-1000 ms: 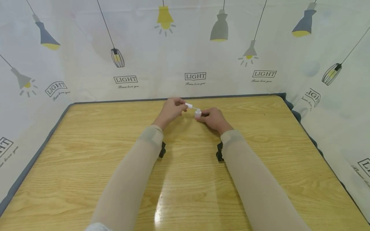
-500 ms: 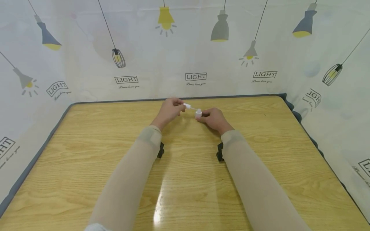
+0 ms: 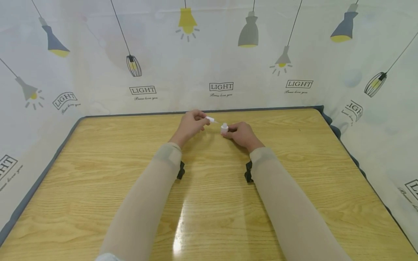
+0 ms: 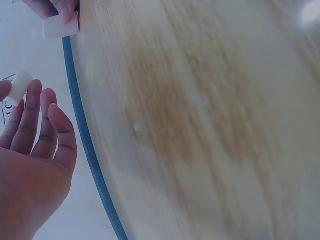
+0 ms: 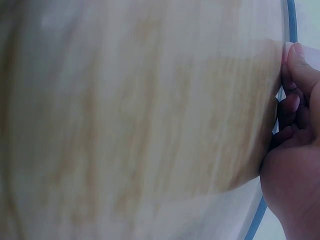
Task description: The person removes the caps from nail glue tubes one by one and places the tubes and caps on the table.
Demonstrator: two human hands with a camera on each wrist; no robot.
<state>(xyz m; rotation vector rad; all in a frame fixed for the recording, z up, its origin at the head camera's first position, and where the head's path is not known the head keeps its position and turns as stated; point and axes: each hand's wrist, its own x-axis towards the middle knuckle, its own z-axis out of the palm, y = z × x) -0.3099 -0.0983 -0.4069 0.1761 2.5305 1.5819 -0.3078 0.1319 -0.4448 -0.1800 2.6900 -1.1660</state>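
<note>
Near the table's far edge, the left hand (image 3: 190,125) pinches a white cap (image 3: 210,119) with a thin pale stem pointing toward a small white bottle (image 3: 224,128). The stem's tip is apart from the bottle's neck. The right hand (image 3: 241,135) grips that bottle from its right side, upright at the table surface. In the left wrist view the left hand (image 4: 37,145) holds the white cap (image 4: 20,88) between thumb and fingers, and the bottle (image 4: 61,26) shows at the top. The right wrist view shows the right hand (image 5: 295,135) with curled fingers, its bottle mostly hidden.
The wood-grain table (image 3: 209,203) has a dark border along its back and sides. Behind it hangs a pale cloth (image 3: 196,65) printed with lamps and lettering. Black devices (image 3: 249,172) are strapped at both wrists, beneath the beige sleeves (image 3: 143,203).
The left hand has moved slightly left with the cap, and the stem has drawn away from the bottle's mouth. The right hand and bottle have stayed nearly still.
</note>
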